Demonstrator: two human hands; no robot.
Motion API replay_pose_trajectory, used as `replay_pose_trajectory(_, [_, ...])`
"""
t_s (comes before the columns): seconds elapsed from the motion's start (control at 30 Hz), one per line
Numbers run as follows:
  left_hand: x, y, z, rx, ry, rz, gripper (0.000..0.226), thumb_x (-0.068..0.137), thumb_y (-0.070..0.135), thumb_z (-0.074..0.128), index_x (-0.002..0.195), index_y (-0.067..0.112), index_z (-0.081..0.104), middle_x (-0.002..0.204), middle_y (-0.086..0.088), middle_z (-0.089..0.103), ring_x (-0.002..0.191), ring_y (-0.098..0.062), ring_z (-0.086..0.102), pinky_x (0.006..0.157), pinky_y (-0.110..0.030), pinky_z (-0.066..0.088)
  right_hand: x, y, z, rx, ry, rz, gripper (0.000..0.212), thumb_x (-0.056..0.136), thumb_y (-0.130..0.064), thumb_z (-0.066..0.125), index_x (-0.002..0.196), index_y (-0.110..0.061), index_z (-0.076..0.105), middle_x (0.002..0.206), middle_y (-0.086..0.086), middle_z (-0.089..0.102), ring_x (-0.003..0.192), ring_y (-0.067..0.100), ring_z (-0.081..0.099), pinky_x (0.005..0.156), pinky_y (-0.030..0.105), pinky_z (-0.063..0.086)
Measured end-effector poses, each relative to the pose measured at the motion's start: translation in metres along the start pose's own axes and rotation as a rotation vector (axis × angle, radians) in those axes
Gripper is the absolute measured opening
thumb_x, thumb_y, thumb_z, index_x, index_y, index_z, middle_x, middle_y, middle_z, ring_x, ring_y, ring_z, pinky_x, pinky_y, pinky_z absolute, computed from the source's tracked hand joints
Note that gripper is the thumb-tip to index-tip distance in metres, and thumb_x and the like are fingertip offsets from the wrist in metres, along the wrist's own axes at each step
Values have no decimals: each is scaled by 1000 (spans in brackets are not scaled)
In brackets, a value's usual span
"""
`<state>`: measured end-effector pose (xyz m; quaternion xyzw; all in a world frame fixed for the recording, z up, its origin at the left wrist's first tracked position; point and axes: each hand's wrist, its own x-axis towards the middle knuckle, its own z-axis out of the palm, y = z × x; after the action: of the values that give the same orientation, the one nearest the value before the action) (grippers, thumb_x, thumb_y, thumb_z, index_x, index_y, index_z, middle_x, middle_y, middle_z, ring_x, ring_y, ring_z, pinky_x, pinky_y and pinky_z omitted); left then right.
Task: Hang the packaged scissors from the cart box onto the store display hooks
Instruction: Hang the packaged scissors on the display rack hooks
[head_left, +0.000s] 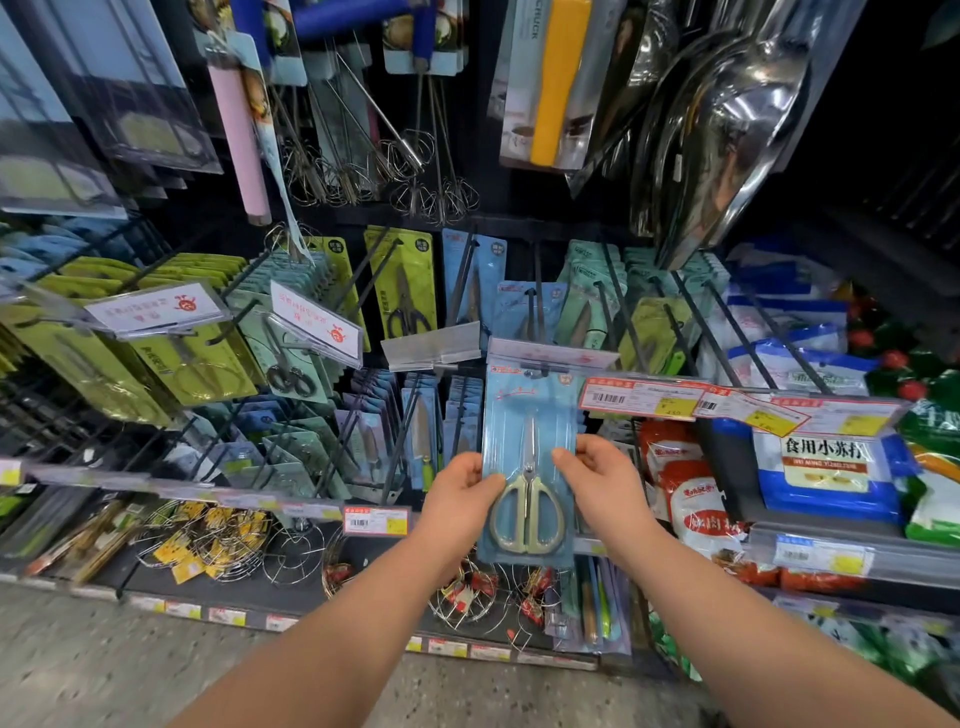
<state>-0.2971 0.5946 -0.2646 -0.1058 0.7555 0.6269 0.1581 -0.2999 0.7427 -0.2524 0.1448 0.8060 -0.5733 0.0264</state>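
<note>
Fingers (470, 465) of the left hand (457, 496) and right hand (597, 480) pinch the side edges of the packaged scissors (530, 441) (blue card, pale handles), held upright before the display hooks (538, 291); its top seems to meet one hook.

Two hands, one pack, hooks of stock hard to count

The left hand (457, 486) and the right hand (597, 480), two in all, hold one blue scissors pack (511, 415) containing a single pair of scissors (528, 478) with two loop handles. Up and left of the hands hang two white sign cards (156, 309), one pink handle (241, 140) and a tangle of wire whisks (415, 171) too overlapped to count. On the rail right of the right hand sit three price labels (641, 397), with one blue-and-white bag (826, 473) below them. Under the hands lie wire racks (228, 540), at least four.
</note>
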Motion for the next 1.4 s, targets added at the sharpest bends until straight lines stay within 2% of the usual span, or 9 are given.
replay_pose_trajectory(0.17, [24,5,2,108,69,-13,4,90,15,56,89,16,59,94,-15,66,81,-22,59,82,-43,53,24,-4,3,-70,5,32,21,92,-20,57,108,-6,61,91,13,66,82,28,59,79,35,47])
replay_pose_trajectory(0.3, [51,11,6,280,115,-21,29,91,18,55,118,6,56,105,-12,65,85,-23,58,74,-35,49,50,-5,5,-205,-1,149,30,93,-30,55,109,-6,59,96,9,63,87,26,58,83,31,46])
replay_pose_trajectory(0.47, [74,16,10,381,99,-52,27,91,18,53,116,6,55,94,-12,64,80,-28,59,65,-31,46,69,-11,4,-443,-77,219,44,96,-39,45,125,-7,54,134,12,55,125,27,49,102,29,36])
replay_pose_trajectory(0.63, [88,18,9,484,97,-43,38,96,29,48,129,11,51,119,-15,64,105,-33,61,83,-32,50,79,-9,3,-558,-123,201,51,96,-42,42,133,-8,46,140,11,49,130,28,44,108,35,33])
replay_pose_trajectory(0.73, [87,20,6,519,95,-45,56,95,36,48,144,12,34,131,-15,57,107,-33,62,84,-35,51,73,-7,-1,-613,-123,188,48,95,-41,44,127,-6,49,129,14,55,117,29,54,98,34,43])
replay_pose_trajectory(0.83, [75,20,0,669,76,-22,65,93,43,48,146,12,27,138,-17,49,111,-35,59,88,-41,53,53,-6,-9,-763,-142,78,52,96,-37,44,139,-8,37,140,14,45,127,31,45,103,36,41])
replay_pose_trajectory(1.03, [27,31,-10,1301,21,312,66,92,53,41,146,18,24,149,-9,30,138,-32,25,111,-46,27,2,-9,-23,-1096,-66,-59,62,93,-47,43,146,-27,21,152,5,25,141,31,21,113,49,23])
replay_pose_trajectory(1.17, [0,39,-4,1388,-44,509,72,90,54,44,147,18,19,150,-8,25,139,-32,20,111,-48,23,-37,-11,-33,-1100,12,-49,65,92,-47,43,148,-25,18,157,2,16,146,30,8,115,51,17])
replay_pose_trajectory(1.4, [-48,51,35,1407,-187,699,75,91,54,42,150,19,12,158,-7,14,146,-33,7,118,-52,14,-112,-3,-67,-1101,142,94,66,92,-50,40,148,-22,18,159,3,11,146,31,4,115,53,14])
